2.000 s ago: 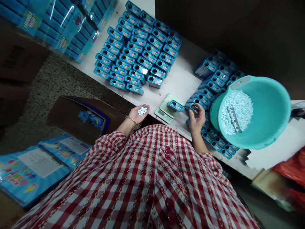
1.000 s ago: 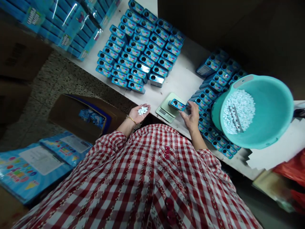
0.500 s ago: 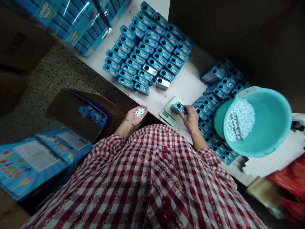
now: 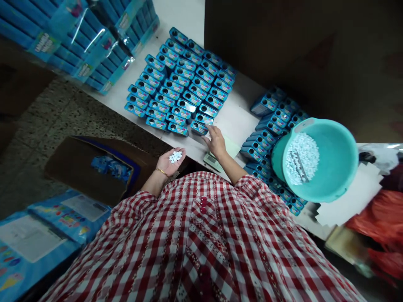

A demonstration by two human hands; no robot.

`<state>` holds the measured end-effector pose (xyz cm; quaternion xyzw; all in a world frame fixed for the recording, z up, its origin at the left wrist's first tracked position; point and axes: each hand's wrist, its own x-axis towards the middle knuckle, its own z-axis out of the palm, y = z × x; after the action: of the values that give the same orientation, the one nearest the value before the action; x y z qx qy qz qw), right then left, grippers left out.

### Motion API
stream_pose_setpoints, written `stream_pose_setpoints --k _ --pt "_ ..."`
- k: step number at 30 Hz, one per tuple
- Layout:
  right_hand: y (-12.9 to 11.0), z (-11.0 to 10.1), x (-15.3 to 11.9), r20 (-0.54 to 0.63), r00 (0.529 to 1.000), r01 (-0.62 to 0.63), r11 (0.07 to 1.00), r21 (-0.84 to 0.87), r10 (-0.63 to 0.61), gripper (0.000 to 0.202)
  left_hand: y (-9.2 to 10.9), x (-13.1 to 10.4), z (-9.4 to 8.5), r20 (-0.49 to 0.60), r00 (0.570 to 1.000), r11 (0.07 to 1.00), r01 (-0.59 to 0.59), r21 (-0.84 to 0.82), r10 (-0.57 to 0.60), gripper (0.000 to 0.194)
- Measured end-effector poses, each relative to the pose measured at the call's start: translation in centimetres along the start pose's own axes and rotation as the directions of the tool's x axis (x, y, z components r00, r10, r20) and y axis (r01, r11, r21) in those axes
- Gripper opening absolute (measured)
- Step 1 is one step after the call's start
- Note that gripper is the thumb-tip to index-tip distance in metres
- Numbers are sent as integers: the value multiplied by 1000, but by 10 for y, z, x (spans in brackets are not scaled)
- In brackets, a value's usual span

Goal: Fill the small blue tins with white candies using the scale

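Observation:
My left hand (image 4: 168, 164) is palm up and cupped, holding a small heap of white pellets (image 4: 175, 157). My right hand (image 4: 216, 143) has its thumb and fingers apart beside a blue tin (image 4: 199, 128) at the near end of a group of tins; nothing shows between its fingers. Whether a fingertip touches that tin, I cannot tell. Under my right hand and wrist lies a pale green scale (image 4: 212, 162), partly hidden. The grouped tins (image 4: 189, 97) stand upright with round dark holes in their tops.
A turquoise tub (image 4: 338, 161) with white pellets and a metal scoop stands at the right, beside more blue tins (image 4: 260, 144). Wrapped blue packs (image 4: 94, 50) lie at the upper left. An open carton (image 4: 85, 163) is below left of the table. Red plastic (image 4: 380, 218) lies far right.
My right hand has moved left from the scale to the grouped tins, and the tin it held now stands at their near end. My left hand still holds the pellets. The view has shifted.

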<state>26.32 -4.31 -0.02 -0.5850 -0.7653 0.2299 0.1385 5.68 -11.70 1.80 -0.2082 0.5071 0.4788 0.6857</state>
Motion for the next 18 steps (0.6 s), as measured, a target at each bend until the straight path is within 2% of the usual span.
stream_pose_setpoints --k 2,4,6,8,11,15,18 --pt "23 -22 -33 -91 995 -44 998 -43 40 35 0 3 2 1 1000 1000 10 20 -10 24" --pt "51 -45 -73 -173 971 -189 969 -157 162 32 -3 5 4 -7 1000 999 27 38 -27 24" --pt "77 -62 -106 -158 953 -293 912 -287 257 31 -7 7 6 -9 999 997 46 58 -45 23" --pt "97 -68 -124 -117 947 -321 874 -366 299 37 -12 8 10 3 998 994 64 84 -65 23" --pt "112 -62 -127 -125 945 -328 857 -398 303 42 -21 8 15 40 996 989 80 124 -85 25" --pt "120 -55 -120 -148 945 -328 848 -417 292 28 -30 3 21 61 993 985 92 144 -102 26" --pt "122 -60 -125 -130 960 -281 860 -426 249 22 -33 -1 23 55 992 985 102 140 -111 25"
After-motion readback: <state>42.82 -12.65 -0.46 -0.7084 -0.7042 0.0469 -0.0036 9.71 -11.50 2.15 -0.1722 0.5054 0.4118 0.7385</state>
